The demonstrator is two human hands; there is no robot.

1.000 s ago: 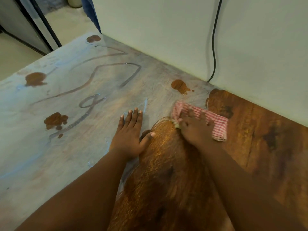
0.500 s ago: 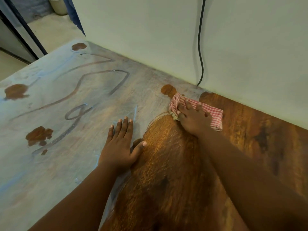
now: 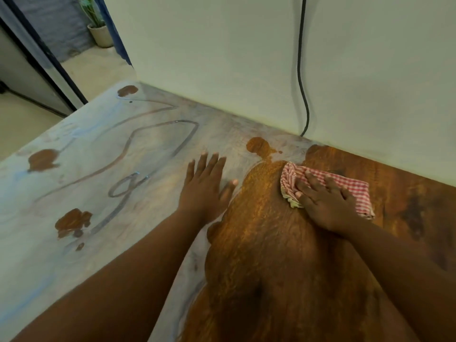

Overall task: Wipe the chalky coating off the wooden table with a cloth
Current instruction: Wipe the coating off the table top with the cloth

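Right hand (image 3: 325,201) presses flat on the cloth (image 3: 345,186) at three o'clock; left hand (image 3: 204,186), fingers spread, braces the table (image 3: 74,255). Firm overlapping strokes toward nine o'clock should clear the chalk.

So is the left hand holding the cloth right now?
No, the left hand lies flat on the chalky coating, while the right hand presses the checked cloth.
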